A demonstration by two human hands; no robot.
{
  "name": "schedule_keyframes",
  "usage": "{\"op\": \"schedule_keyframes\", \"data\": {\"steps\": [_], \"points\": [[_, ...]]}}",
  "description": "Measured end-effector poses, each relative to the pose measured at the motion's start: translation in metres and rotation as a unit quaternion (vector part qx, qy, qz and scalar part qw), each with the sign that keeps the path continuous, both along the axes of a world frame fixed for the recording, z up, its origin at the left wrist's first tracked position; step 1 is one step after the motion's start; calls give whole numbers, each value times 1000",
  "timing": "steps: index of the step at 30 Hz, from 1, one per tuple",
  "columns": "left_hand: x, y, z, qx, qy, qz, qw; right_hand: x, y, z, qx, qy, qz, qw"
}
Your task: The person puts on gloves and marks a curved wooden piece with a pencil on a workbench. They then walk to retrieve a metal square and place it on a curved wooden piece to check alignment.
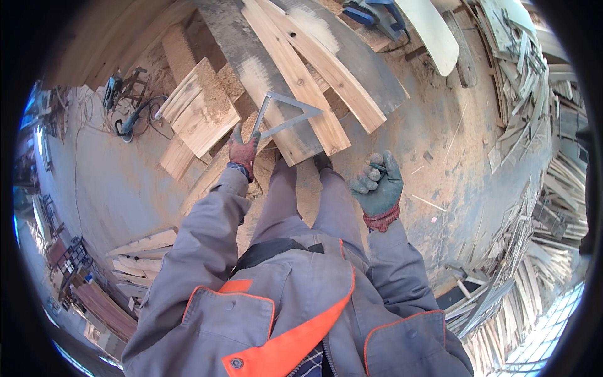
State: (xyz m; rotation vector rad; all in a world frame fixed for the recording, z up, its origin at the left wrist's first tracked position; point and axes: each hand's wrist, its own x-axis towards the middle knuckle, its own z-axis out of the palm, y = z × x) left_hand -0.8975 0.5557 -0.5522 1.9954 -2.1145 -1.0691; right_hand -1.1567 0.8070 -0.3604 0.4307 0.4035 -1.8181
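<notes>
My gloved left hand (244, 152) is closed around one corner of a metal triangular set square (294, 102). The square lies across the near end of a long pale board (304, 78). Beside that board, a second one (345, 85) slants off to the right, with a dark hole near its far part. Both rest on a dark, sawdust-smeared work surface (220, 22). To the right of the boards, clear of them, my gloved right hand (382, 179) is turned up with curled fingers. A thin dark pencil-like thing (379, 168) shows between them.
Stacked cut boards (204, 116) with sawdust stand left of the work surface. Corded power tools (127, 125) lie on the floor further left. A blue-and-black power tool (375, 14) sits at the far side. Heaps of scrap wood (521, 276) line the right.
</notes>
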Motion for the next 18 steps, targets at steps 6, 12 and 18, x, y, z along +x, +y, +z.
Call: {"op": "schedule_keyframes", "data": {"steps": [6, 12, 18], "points": [[-42, 91, 168, 189, 492, -38, 849, 2, 3, 21, -96, -70, 108, 987], [-48, 180, 296, -59, 431, -202, 877, 59, 10, 65, -15, 275, 240, 931], [48, 242, 315, -206, 415, -70, 883, 155, 16, 81, -174, 647, 349, 656]]}}
